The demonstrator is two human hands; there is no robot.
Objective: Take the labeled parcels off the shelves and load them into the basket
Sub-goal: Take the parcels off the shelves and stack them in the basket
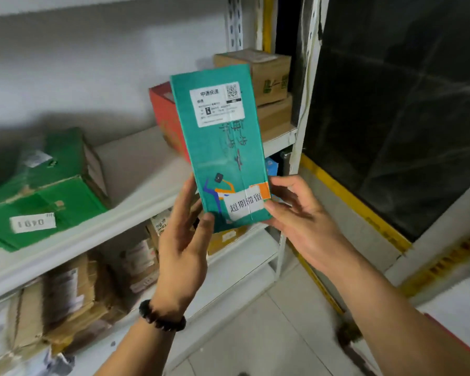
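A tall teal parcel stands upright in front of me, with a white shipping label near its top and a second white sticker near its bottom. My left hand grips its lower left edge, thumb on the front face. My right hand holds its lower right corner, thumb on the sticker. The parcel is off the white shelf, in the air before it. No basket is in view.
On the same shelf a green box lies at the left, a red box and stacked brown cartons at the right. Lower shelves hold many cardboard parcels. A dark window with a yellow frame is on the right, tiled floor below.
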